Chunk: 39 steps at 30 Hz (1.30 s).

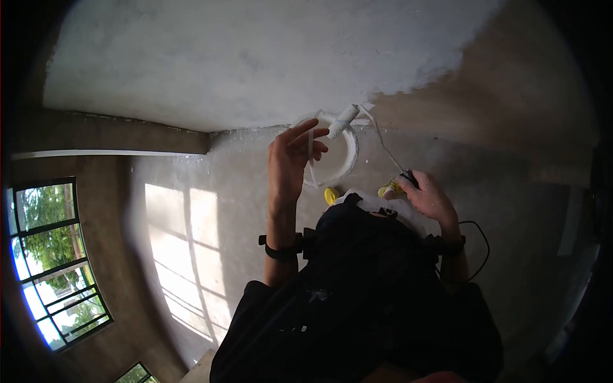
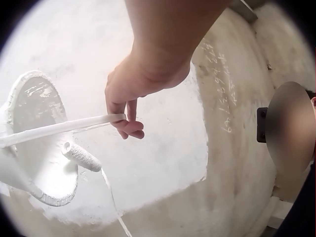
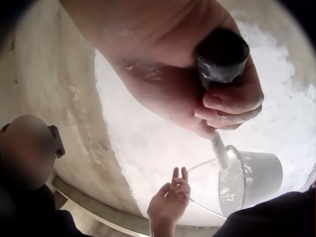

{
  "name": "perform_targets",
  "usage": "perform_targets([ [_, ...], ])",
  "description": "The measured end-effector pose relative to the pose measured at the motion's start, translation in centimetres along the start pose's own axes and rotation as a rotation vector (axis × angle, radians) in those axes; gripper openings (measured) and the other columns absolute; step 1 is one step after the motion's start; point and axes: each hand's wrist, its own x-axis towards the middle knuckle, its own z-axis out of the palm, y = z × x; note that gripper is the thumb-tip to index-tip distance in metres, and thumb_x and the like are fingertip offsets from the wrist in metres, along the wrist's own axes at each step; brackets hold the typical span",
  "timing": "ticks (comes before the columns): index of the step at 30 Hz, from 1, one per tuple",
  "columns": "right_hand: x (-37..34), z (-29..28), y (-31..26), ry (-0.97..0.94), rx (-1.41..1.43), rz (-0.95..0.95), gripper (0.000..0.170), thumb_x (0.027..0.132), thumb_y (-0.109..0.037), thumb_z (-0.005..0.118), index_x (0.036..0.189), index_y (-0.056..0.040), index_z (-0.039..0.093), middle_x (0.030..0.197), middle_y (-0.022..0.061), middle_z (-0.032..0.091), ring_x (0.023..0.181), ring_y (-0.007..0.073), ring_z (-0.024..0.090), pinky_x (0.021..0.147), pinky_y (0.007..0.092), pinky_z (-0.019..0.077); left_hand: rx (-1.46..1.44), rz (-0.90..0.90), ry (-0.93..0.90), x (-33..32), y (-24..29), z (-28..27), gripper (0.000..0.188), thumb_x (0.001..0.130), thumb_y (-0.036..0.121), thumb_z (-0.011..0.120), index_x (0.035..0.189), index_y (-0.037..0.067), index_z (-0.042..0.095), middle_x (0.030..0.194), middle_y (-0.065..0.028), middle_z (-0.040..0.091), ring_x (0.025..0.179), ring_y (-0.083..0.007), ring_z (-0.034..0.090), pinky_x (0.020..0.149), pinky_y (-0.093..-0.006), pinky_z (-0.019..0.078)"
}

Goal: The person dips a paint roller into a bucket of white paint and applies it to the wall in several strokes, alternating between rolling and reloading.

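A white bucket of white paint has its mouth below my left hand. The bucket's white bail handle runs up to that hand, and its fingers hook round it in the left wrist view. My right hand grips the black handle of a paint roller, its fingers smeared with white. The white-coated roller sleeve overlaps the bucket's far rim in the head view, its thin frame bending back toward the right hand. Part of the black handle is hidden by the palm and fingers.
The wall ahead is coated white, with a bare brownish area on the right. Yellow shoes stand on the grey floor near the bucket. A ledge and a window are on the left.
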Motion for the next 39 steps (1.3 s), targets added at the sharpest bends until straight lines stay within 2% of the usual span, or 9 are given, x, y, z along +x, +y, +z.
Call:
perform_targets([
  [4, 0.0, 0.0, 0.9, -0.026, 0.121, 0.059, 0.033, 0.095, -0.027, 0.055, 0.085, 0.0043, 0.054, 0.07, 0.0102, 0.06, 0.067, 0.0139, 0.064, 0.062, 0.0294, 0.0464, 0.055, 0.034, -0.029, 0.5, -0.4, 0.5, 0.043, 0.1, 0.026, 0.039, 0.118, -0.009, 0.055, 0.109, -0.0255, 0.062, 0.081, -0.0229, 0.063, 0.069, -0.0287, 0.0485],
  [6, 0.0, 0.1, 1.5, -0.013, 0.074, -0.005, 0.035, 0.094, -0.03, 0.055, 0.082, 0.0027, 0.054, 0.062, 0.0056, 0.055, 0.055, 0.0109, 0.057, 0.054, 0.029, 0.0449, 0.062, 0.033, -0.045, 0.6, -0.9, 0.3, 0.041, 0.1, 0.026, 0.042, 0.116, -0.008, 0.057, 0.109, -0.0245, 0.063, 0.082, -0.0226, 0.064, 0.069, -0.0283, 0.0486],
  [7, 0.0, 0.0, 1.4, -0.011, 0.077, -0.003, 0.035, 0.094, -0.03, 0.055, 0.082, 0.0027, 0.054, 0.062, 0.0056, 0.055, 0.055, 0.0109, 0.057, 0.054, 0.029, 0.0449, 0.068, 0.037, -0.058, 0.7, -1.1, 0.2, 0.038, 0.1, 0.025, 0.045, 0.114, -0.007, 0.059, 0.109, -0.0234, 0.063, 0.083, -0.0223, 0.064, 0.069, -0.0278, 0.0487],
  [9, -0.3, -0.1, 1.1, -0.043, 0.156, 0.093, 0.037, 0.094, -0.033, 0.054, 0.079, 0.0002, 0.054, 0.054, 0.0015, 0.049, 0.043, 0.009, 0.048, 0.043, 0.0276, 0.0394, 0.078, 0.033, -0.066, 0.8, -1.3, 0.4, 0.033, 0.099, 0.022, 0.048, 0.11, -0.005, 0.062, 0.109, -0.0223, 0.064, 0.083, -0.0214, 0.064, 0.069, -0.027, 0.0484],
  [12, -0.3, 0.1, 1.7, -0.016, 0.177, 0.084, 0.037, 0.094, -0.035, 0.054, 0.078, -0.0017, 0.053, 0.051, -0.0002, 0.045, 0.038, 0.0075, 0.043, 0.036, 0.0262, 0.0336, 0.092, 0.04, -0.074, 1.1, -1.6, 0.4, 0.026, 0.096, 0.017, 0.053, 0.1, -0.003, 0.067, 0.107, -0.0206, 0.065, 0.082, -0.0198, 0.063, 0.067, -0.0261, 0.0481],
  [22, -0.8, 0.4, 2.1, -0.046, 0.309, 0.079, 0.037, 0.096, -0.033, 0.051, 0.072, -0.0051, 0.046, 0.053, -0.0021, 0.042, 0.038, 0.0062, 0.039, 0.035, 0.0251, 0.0311, 0.138, 0.089, -0.031, 1.6, -2.3, 0.5, 0.018, 0.091, 0.013, 0.062, 0.081, -0.001, 0.069, 0.102, -0.0233, 0.066, 0.073, -0.0181, 0.063, 0.059, -0.0245, 0.0476],
  [28, -1.5, -0.2, 1.4, -0.121, 0.533, 0.101, 0.035, 0.097, -0.03, 0.049, 0.071, -0.009, 0.041, 0.054, -0.0041, 0.037, 0.039, 0.0042, 0.032, 0.035, 0.0238, 0.0272, 0.17, 0.061, -0.018, 1.9, -2.1, 1.5, 0.021, 0.091, 0.016, 0.062, 0.081, -0.002, 0.067, 0.098, -0.0237, 0.067, 0.07, -0.0192, 0.064, 0.059, -0.0256, 0.0486],
  [30, -1.5, -0.5, 1.3, -0.168, 0.728, 0.123, 0.031, 0.097, -0.028, 0.05, 0.073, -0.0103, 0.041, 0.056, -0.0047, 0.037, 0.04, 0.003, 0.032, 0.036, 0.0223, 0.0265, 0.173, 0.056, -0.008, 1.9, -2.1, 2.0, 0.022, 0.091, 0.016, 0.062, 0.081, -0.003, 0.066, 0.097, -0.0233, 0.067, 0.07, -0.0195, 0.065, 0.059, -0.0255, 0.0487],
  [39, -0.9, -0.8, 3.0, -0.32, 0.896, 0.13, 0.027, 0.094, -0.025, 0.055, 0.075, -0.0109, 0.043, 0.057, -0.0053, 0.038, 0.041, 0.0016, 0.033, 0.036, 0.0202, 0.0252, 0.167, 0.053, -0.016, 1.5, -2.3, 3.1, 0.021, 0.091, 0.015, 0.063, 0.081, -0.003, 0.066, 0.094, -0.0224, 0.068, 0.07, -0.02, 0.065, 0.058, -0.0246, 0.049],
])
